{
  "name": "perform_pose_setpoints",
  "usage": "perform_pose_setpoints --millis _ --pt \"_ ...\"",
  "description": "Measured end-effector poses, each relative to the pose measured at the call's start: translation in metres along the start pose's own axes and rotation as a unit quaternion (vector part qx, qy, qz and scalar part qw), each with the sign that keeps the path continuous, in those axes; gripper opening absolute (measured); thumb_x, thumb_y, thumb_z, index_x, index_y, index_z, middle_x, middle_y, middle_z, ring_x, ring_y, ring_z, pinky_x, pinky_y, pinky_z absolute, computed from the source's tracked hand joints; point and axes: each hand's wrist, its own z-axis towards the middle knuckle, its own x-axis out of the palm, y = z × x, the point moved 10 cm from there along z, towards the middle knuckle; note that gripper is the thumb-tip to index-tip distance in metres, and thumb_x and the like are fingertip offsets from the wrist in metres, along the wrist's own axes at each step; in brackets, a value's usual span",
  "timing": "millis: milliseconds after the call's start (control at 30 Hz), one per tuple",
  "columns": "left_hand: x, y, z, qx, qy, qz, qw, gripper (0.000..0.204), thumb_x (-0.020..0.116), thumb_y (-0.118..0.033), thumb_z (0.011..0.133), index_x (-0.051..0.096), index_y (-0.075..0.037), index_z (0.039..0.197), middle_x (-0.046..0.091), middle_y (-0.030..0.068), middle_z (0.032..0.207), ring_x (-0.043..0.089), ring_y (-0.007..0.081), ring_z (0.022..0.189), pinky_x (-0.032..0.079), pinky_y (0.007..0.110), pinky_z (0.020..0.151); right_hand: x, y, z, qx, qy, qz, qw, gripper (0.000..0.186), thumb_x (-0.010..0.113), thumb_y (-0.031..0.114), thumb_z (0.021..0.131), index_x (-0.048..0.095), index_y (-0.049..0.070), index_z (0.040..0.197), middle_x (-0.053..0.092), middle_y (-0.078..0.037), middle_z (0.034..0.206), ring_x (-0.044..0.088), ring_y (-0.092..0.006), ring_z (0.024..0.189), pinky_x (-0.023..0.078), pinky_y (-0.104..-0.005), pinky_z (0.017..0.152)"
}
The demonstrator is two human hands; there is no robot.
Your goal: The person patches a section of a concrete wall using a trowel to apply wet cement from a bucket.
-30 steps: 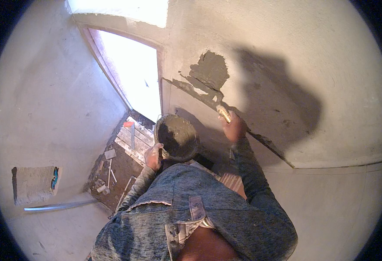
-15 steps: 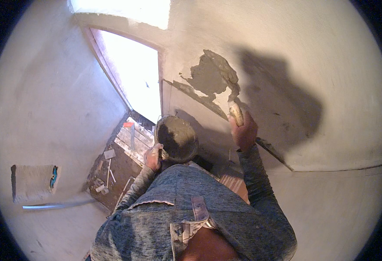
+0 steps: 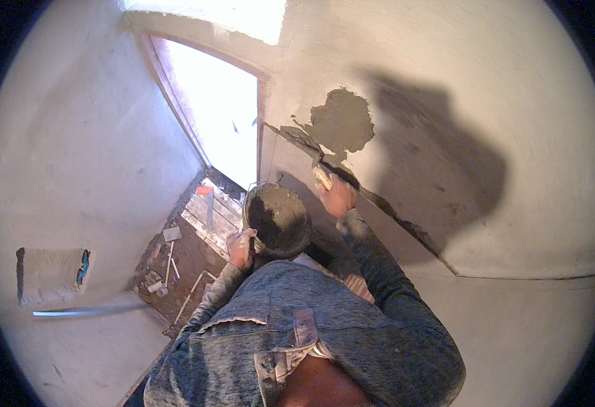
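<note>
My left hand [image 3: 241, 248] is closed on the near left rim of a bucket [image 3: 297, 239] that holds grey wet mortar [image 3: 282, 202]. Just right of the bucket, my right hand [image 3: 339, 196] wraps round the pale handle of a trowel [image 3: 322, 178]. The trowel's blade is mostly hidden against the wall. It meets a dark groove [image 3: 379, 201] that slants down the wall to the right. Above the hand, a rounded patch of wet mortar [image 3: 341, 122] sticks to the wall [image 3: 541, 203].
A bright doorway [image 3: 216, 108] opens at the upper left. Below it are light boards [image 3: 210, 216] with a red-ended tool [image 3: 205, 190], and pale pipes [image 3: 170, 261] on the brown floor [image 3: 190, 271]. A wall recess [image 3: 52, 275] with blue cables is at far left.
My right hand has moved down and left with the trowel, from the mortar patch to the groove. The patch's edge looks flatter and more rounded. My left hand stays on the bucket.
</note>
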Motion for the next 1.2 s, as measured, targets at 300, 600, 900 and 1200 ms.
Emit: perform_pose_setpoints --millis 300,600,900,1200 --pt "-0.013 -0.007 0.009 0.021 -0.02 0.017 0.999 0.015 0.064 -0.017 0.073 0.057 -0.004 0.072 0.056 0.0066 0.065 0.054 0.0196 0.048 0.045 0.031 0.044 -0.018 0.017 0.017 -0.019 -0.044 0.021 0.999 0.044 0.063 0.043 0.081 0.063 0.001 0.094 0.064 -0.025 0.084 0.062 -0.0429 0.083 0.048 -0.0504 0.074" --pt "0.007 -0.032 -0.006 0.021 -0.018 0.029 0.999 0.017 0.062 -0.016 0.076 0.057 -0.004 0.066 0.056 0.0059 0.058 0.053 0.0173 0.047 0.042 0.03 0.045 -0.106 0.051 0.008 -0.06 -0.087 0.11 0.988 0.04 0.065 0.043 0.08 0.063 0.004 0.087 0.063 -0.022 0.073 0.062 -0.0418 0.07 0.049 -0.0481 0.064" --pt "0.017 -0.036 -0.012 0.019 -0.001 0.05 0.999 0.014 0.059 -0.015 0.08 0.059 -0.005 0.07 0.057 0.0055 0.06 0.053 0.0172 0.046 0.042 0.03 0.045 -0.164 0.05 0.008 -0.084 -0.093 0.178 0.976 0.033 0.071 0.033 0.08 0.065 0.001 0.079 0.057 -0.009 0.058 0.054 -0.0158 0.053 0.043 -0.0317 0.052" --pt "0.006 -0.012 0.006 -0.009 0.015 0.007 1.0 0.013 0.06 -0.017 0.078 0.06 -0.005 0.075 0.058 0.0045 0.061 0.055 0.0173 0.047 0.047 0.03 0.047 -0.224 0.06 -0.017 -0.119 -0.103 0.198 0.968 0.028 0.068 0.029 0.082 0.062 0.002 0.079 0.054 -0.005 0.056 0.052 -0.0142 0.05 0.043 -0.0327 0.05"
